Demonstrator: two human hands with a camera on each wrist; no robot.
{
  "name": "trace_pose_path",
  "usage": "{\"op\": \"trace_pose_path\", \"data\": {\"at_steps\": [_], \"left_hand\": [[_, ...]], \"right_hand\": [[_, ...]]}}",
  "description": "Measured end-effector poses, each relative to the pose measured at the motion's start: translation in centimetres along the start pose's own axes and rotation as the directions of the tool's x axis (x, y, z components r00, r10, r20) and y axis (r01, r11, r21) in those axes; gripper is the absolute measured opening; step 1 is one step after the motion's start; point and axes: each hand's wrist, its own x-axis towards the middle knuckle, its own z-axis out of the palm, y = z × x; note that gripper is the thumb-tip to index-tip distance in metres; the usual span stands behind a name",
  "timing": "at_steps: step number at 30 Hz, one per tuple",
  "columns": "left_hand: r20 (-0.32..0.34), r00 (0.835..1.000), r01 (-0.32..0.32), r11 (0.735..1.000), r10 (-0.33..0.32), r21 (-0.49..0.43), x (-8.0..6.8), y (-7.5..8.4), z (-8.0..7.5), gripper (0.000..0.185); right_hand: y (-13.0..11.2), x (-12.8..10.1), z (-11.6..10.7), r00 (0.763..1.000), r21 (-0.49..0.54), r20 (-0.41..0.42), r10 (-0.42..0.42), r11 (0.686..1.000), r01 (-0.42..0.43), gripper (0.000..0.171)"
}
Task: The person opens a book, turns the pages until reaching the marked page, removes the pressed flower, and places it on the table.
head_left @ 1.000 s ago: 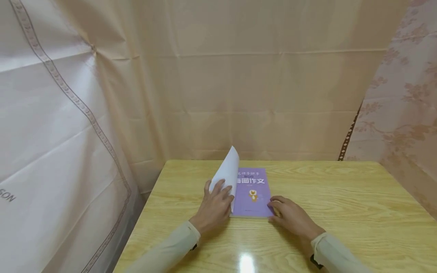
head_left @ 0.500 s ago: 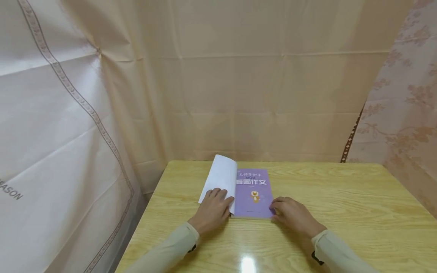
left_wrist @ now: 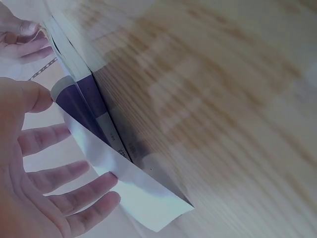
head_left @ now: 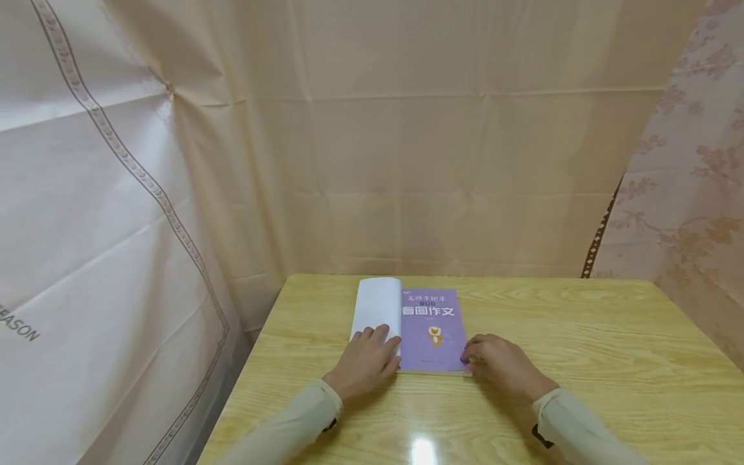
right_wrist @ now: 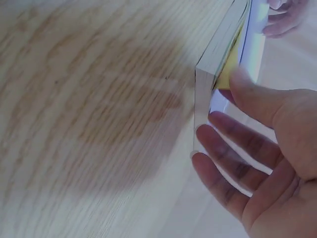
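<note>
A paperback book [head_left: 433, 355] lies on the table, its white-backed front cover [head_left: 378, 300] turned over to the left. The purple page on the right carries white Chinese lettering and a small cartoon animal. My left hand [head_left: 366, 361] rests on the turned cover beside the fold, fingers spread; the left wrist view shows the cover sloping out from the purple and grey spine [left_wrist: 91, 94]. At the book's lower right corner is my right hand [head_left: 502, 365]. Its thumb and index finger pinch the purple page's corner, baring a yellow underside [right_wrist: 232, 62] above the page block [right_wrist: 203, 84].
The wood-grain table [head_left: 581, 342] extends to both sides of the book. Behind it hangs a beige cloth [head_left: 436, 161], with a pale cloth [head_left: 116, 245] at the left and a flower-patterned one [head_left: 686, 187] at the right.
The white-backed cover has swung down to the left from a raised position and lies flatter under my left hand. My right hand stays at the corner, where yellow now shows by its fingers.
</note>
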Motion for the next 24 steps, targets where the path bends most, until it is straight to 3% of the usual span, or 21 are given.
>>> {"op": "trace_pose_path", "data": {"at_steps": [9, 16, 20, 24], "left_hand": [[-0.013, 0.999, -0.04, 0.998, 0.04, -0.039, 0.3, 0.0, 0.0, 0.022], [0.023, 0.999, -0.034, 0.999, 0.035, -0.015, 0.7, 0.7, 0.2, 0.032], [0.045, 0.999, 0.0, 1.0, 0.0, -0.014, 1.0, 1.4, 0.5, 0.047], [0.058, 0.997, 0.041, 0.999, -0.042, 0.02, 1.3, 1.9, 0.6, 0.055]], "right_hand": [[0.1, -0.1, -0.1, 0.996, -0.089, -0.075, -0.039, 0.996, 0.032, 0.009], [-0.4, 0.2, -0.4, 0.988, -0.09, -0.155, -0.004, 0.996, -0.01, 0.008], [-0.8, 0.6, -0.7, 0.97, -0.063, -0.244, -0.013, 0.998, -0.003, 0.008], [-1.3, 1.0, -0.9, 0.935, -0.05, -0.347, -0.078, 0.997, 0.065, 0.011]]}}
